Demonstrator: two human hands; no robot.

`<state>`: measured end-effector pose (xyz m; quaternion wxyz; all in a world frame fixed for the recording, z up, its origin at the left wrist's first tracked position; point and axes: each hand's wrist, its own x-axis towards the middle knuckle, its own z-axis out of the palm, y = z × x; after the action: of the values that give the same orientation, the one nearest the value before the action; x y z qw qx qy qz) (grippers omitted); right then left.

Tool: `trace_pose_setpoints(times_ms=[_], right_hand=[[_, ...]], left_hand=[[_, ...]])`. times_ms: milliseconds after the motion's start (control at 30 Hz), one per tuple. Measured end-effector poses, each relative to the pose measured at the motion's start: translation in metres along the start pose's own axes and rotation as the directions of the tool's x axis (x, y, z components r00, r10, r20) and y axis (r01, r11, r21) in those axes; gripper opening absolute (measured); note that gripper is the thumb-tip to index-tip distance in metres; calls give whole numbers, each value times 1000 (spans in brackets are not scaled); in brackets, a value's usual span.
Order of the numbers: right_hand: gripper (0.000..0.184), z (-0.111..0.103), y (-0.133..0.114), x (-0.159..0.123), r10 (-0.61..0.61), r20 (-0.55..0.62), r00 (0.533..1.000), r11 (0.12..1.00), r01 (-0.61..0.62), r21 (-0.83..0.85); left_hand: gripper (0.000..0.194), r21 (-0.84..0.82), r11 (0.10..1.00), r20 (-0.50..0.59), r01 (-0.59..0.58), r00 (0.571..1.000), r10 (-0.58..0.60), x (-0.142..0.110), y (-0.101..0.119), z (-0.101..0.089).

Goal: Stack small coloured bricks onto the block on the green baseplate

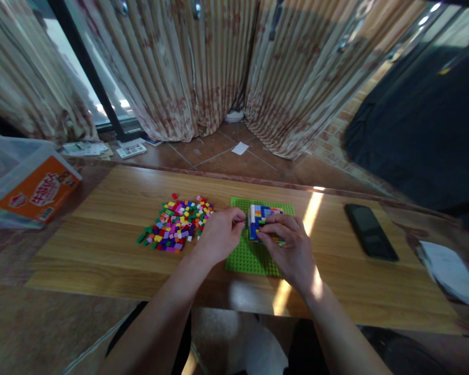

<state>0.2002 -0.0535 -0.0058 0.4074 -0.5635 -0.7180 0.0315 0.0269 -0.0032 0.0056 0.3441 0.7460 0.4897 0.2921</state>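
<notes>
A green studded baseplate lies on the wooden table, bearing a low block of many-coloured toy bricks. My right hand reaches over the right part of this block, thumb and fingers bent together at its top; a small yellowish-green piece shows near the fingertips. Just left of the block is my left hand, its thumb and forefinger pinched. Whatever sits in that pinch is too small to make out. Beside the left hand spreads a pile of loose coloured bricks, partly covered by the hand.
A black phone lies on the right of the wooden table. White papers are beyond its right end. At the left stands a clear plastic box with an orange label. Patterned curtains hang behind the table.
</notes>
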Motion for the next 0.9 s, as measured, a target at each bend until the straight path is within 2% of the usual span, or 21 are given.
trace_pose_setpoints(times_ms=[233, 667, 900], right_hand=[[7, 1, 0, 0, -29, -6, 1000, 1000, 29, 0], [12, 5, -11, 1, 119, -37, 992, 990, -115, 87], [13, 5, -17, 2, 112, -62, 992, 992, -108, 60]], left_hand=[[16, 13, 1000, 17, 11, 1000, -11, -1, 4, -1], [17, 21, 1000, 43, -18, 999, 18, -4, 3, 8], [17, 12, 1000, 21, -3, 1000, 2, -7, 6, 12]])
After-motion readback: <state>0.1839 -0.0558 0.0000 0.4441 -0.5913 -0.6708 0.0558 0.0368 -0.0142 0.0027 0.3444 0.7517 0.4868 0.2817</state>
